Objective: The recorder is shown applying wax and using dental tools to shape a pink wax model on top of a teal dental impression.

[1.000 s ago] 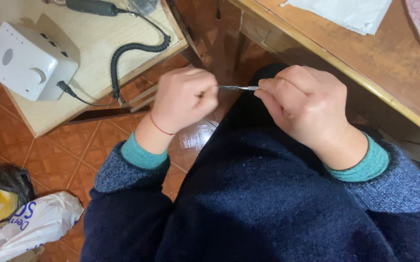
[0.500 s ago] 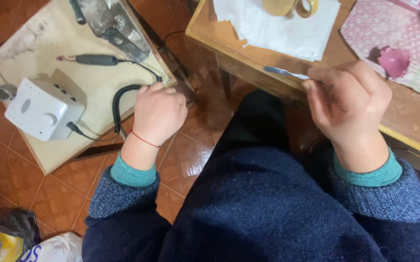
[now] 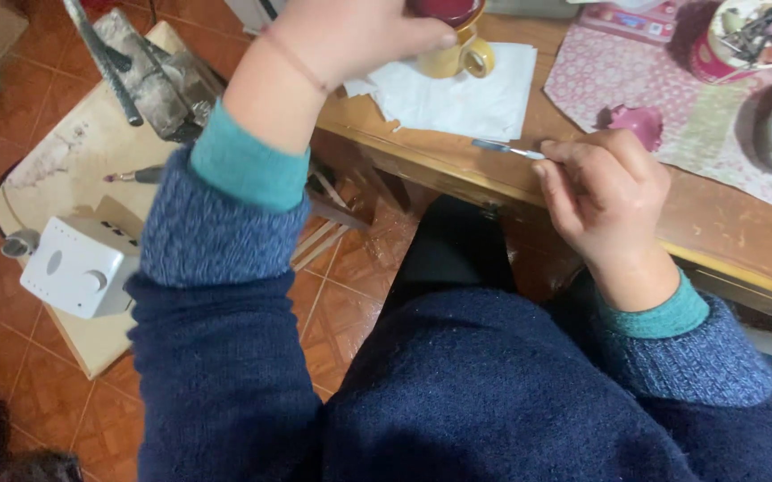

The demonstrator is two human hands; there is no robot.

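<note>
Terracotta floor tiles lie below a cluttered wooden table (image 3: 743, 236). Right hand (image 3: 605, 192) pinches a thin metal tool (image 3: 506, 149) over its edge; left hand (image 3: 350, 31) grips a yellow ceramic cup (image 3: 462, 54), seemingly dipping or fetching material. Bringing cup and tool tip together would need a steady hand.

Worn wooden table (image 3: 725, 234), glossy yellow mug (image 3: 457, 55), seemingly metal tool (image 3: 506, 149).
</note>
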